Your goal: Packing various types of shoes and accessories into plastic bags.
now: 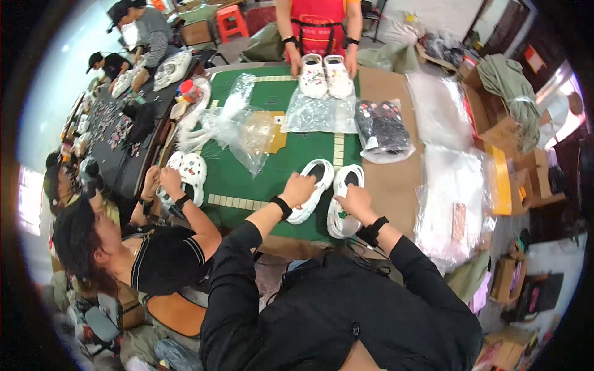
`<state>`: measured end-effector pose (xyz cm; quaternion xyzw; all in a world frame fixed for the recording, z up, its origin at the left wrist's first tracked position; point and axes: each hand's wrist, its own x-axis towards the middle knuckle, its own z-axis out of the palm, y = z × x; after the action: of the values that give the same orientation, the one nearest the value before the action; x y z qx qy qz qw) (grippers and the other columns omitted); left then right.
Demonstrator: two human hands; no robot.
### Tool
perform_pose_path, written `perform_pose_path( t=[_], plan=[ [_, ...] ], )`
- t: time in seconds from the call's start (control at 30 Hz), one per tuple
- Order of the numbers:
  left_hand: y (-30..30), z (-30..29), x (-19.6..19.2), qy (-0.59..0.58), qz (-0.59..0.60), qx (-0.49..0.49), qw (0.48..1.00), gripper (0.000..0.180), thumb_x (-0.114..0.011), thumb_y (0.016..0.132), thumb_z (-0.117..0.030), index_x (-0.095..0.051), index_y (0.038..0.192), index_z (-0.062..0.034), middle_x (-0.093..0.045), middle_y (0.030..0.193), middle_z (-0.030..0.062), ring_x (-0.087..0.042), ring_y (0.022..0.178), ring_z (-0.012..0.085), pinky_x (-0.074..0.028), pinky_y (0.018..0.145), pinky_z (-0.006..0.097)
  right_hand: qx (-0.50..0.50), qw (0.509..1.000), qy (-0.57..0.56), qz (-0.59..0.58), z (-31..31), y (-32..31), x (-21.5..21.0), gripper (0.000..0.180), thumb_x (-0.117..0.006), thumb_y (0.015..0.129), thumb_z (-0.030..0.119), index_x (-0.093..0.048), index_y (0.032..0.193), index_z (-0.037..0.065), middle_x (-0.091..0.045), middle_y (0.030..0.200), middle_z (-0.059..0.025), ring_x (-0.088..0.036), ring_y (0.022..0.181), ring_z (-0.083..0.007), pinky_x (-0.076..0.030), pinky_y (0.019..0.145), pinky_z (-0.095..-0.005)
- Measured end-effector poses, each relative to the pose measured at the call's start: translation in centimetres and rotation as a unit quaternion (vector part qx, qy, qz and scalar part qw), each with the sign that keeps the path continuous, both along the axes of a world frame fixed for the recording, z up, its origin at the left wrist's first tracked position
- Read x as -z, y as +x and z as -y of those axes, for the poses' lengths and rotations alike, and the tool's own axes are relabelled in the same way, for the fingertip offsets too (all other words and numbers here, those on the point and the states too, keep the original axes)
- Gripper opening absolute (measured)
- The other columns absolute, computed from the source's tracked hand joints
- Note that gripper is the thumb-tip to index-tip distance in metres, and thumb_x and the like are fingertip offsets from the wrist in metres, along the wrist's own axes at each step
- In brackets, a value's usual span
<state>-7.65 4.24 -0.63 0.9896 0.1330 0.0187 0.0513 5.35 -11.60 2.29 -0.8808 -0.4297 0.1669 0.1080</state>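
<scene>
Two white clogs with dark insoles stand side by side at the near edge of the green table point(247, 179). My left hand point(299, 188) is closed on the left clog point(302, 214), over its middle. On the right clog point(341, 226), which carries small charms toward its near end, my right hand point(355, 201) grips the side, thumb at the opening. Both hands partly cover the clogs, and some fingertips are hidden.
Across the table, a person in a red apron point(317, 37) holds white clogs point(314, 85) above a clear bag point(318, 114). Left, another person works by charm-covered clogs point(193, 175). Bagged black clogs point(382, 130) and stacked plastic bags point(451, 191) lie right.
</scene>
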Motion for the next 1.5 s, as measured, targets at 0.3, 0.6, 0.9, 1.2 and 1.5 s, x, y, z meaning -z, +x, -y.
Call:
perform_pose_path(
  t=[0.3,0.6,0.9,1.2,1.5],
  plan=[
    [-1.7,-10.9,1.9,-0.016,-0.068,-0.269,0.961,0.037,-0.056,0.074,-0.022,-0.051,0.108,-0.0078,-0.054,0.108,0.0179,-0.051,0.101,0.0370,-0.040,0.084,0.048,0.147,0.981,-0.026,-0.125,-0.2,-2.6,0.9,0.041,-0.063,0.074,0.040,-0.055,0.085,0.001,-0.061,0.078,-0.0205,-0.061,0.078,-0.0341,-0.047,0.065,-0.0437],
    [-6.8,-15.8,7.3,-0.095,-0.190,-0.354,0.911,0.058,-0.056,0.078,-0.027,-0.037,0.131,-0.0167,-0.026,0.137,0.0226,-0.034,0.120,0.0449,-0.028,0.097,0.053,0.027,0.969,-0.008,-0.244,-2.0,-5.5,1.9,0.068,-0.057,0.081,0.032,-0.021,0.136,0.014,-0.061,0.076,-0.0198,-0.062,0.070,-0.0321,-0.048,0.069,-0.0407],
    [-9.5,-13.8,11.0,-0.114,-0.070,-0.296,0.946,0.036,-0.054,0.076,-0.015,-0.052,0.108,0.0010,-0.052,0.108,0.0165,-0.052,0.099,0.0345,-0.043,0.082,0.045,0.114,0.848,-0.045,-0.515,-4.7,-4.4,2.0,0.056,-0.056,0.082,0.023,-0.027,0.127,0.007,-0.050,0.105,-0.0301,-0.062,0.053,-0.0305,-0.052,0.039,-0.0357],
    [-8.2,-10.7,6.8,-0.036,0.192,-0.269,0.943,0.035,-0.055,0.076,-0.013,-0.052,0.109,-0.0020,-0.054,0.108,0.0148,-0.050,0.099,0.0335,-0.042,0.082,0.043,0.252,0.779,0.134,-0.558,-1.7,-2.8,2.2,0.034,-0.056,0.085,0.028,-0.042,0.101,0.002,-0.055,0.093,-0.0176,-0.064,0.066,-0.0298,-0.054,0.050,-0.0327],
    [-6.1,-4.3,3.9,-0.060,0.199,-0.085,0.974,0.045,-0.054,0.070,-0.002,-0.047,0.114,0.0011,-0.051,0.107,0.0163,-0.049,0.096,0.0335,-0.041,0.083,0.042,0.489,0.413,0.389,-0.663,5.1,1.7,1.8,0.034,-0.041,0.091,0.019,-0.038,0.116,-0.003,-0.053,0.109,-0.0202,-0.060,0.091,-0.0321,-0.055,0.073,-0.0346]
  ],
)
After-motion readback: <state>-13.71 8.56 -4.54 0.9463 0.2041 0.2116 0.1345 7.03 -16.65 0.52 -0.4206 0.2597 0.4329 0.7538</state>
